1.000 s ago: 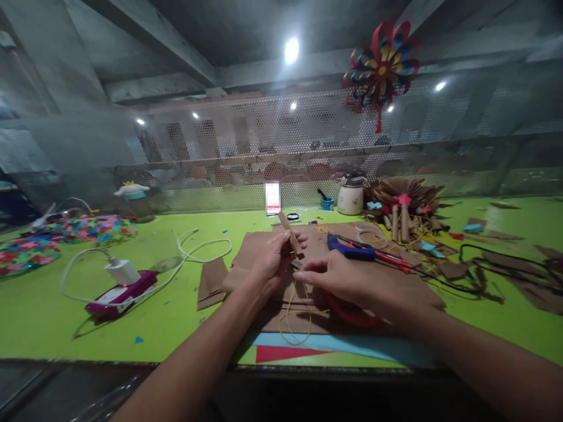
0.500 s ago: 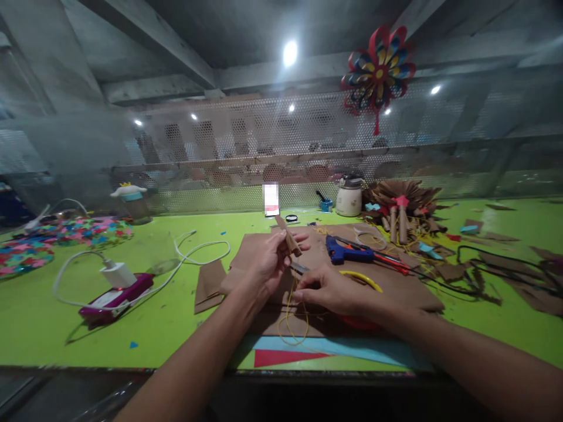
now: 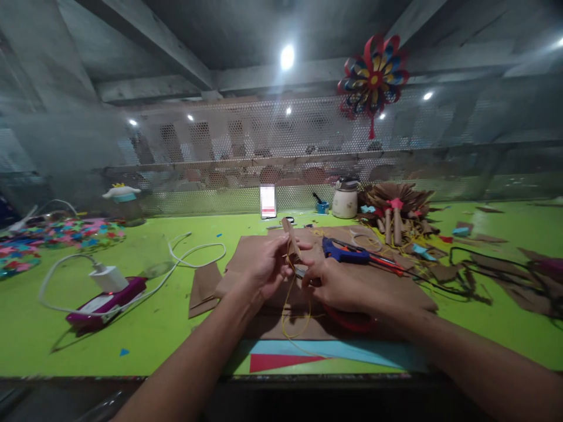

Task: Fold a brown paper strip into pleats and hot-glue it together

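Observation:
My left hand (image 3: 267,266) is closed around a small folded strip of brown paper (image 3: 291,237), which stands up between thumb and fingers. A thin yellow string (image 3: 285,319) hangs from the strip and loops down over brown sheets. Close beside it, my right hand (image 3: 332,284) is closed on a pair of scissors; a bit of blade shows near its fingertips, and the red handle (image 3: 349,319) sticks out below the palm. The right fingertips reach the lower end of the folded strip. My palm hides most of the scissors.
Brown paper sheets (image 3: 396,293) lie under my hands, with a blue glue gun (image 3: 345,252) on them. A purple power strip (image 3: 105,305) with a white cable is at left. Behind stand a phone (image 3: 268,202), a white jar (image 3: 345,202) and brown paper crafts (image 3: 398,205).
My right hand has risen from the hanging string toward the folded paper strip. The scissors have turned with it, their yellow handle part now out of sight. The view has shifted slightly.

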Available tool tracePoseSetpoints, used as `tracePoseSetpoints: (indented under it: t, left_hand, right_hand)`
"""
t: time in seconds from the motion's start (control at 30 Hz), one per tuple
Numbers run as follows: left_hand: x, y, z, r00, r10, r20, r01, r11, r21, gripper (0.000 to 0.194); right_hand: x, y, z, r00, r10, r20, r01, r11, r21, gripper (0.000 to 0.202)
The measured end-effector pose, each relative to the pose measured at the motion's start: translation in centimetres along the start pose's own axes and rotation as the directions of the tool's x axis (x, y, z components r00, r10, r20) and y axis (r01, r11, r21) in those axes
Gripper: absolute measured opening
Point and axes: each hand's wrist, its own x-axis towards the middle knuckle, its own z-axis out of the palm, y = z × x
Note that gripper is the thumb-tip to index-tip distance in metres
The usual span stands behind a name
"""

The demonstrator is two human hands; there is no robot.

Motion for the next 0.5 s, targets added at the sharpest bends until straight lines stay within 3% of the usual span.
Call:
tracePoseSetpoints:
  t: [0.1, 0.17, 0.3, 0.4, 0.5]
  left_hand:
    - [0.1, 0.0, -0.3, 1.000, 0.018, -0.008, -0.018, 1.000, -0.013, 0.024]
    - [0.2, 0.1, -0.5, 0.999, 0.039, -0.029, -0.040, 0.999, -0.006, 0.023]
    - [0.4, 0.1, -0.6, 0.992, 0.099, -0.075, -0.098, 0.995, 0.017, 0.023]
    - [0.5, 0.2, -0.7, 0.987, 0.129, -0.100, -0.129, 0.992, 0.007, 0.022]
    - [0.7, 0.2, -1.1, 0.978, 0.164, -0.129, -0.169, 0.985, -0.027, 0.020]
  right_hand:
    - [0.0, 0.5, -1.5, 0.996, -0.074, 0.043, 0.072, 0.996, 0.049, 0.022]
    - [0.4, 2.2, -2.6, 0.995, -0.095, -0.039, 0.099, 0.990, 0.099, 0.028]
    - [1.4, 7.9, -4.3, 0.981, 0.078, -0.179, -0.064, 0.995, 0.079, 0.026]
    - [1.3, 10.5, -4.9, 0.982, 0.170, -0.085, -0.176, 0.982, -0.073, 0.022]
    - [0.7, 9.9, -4.7, 0.987, 0.106, 0.120, -0.090, 0.987, -0.133, 0.026]
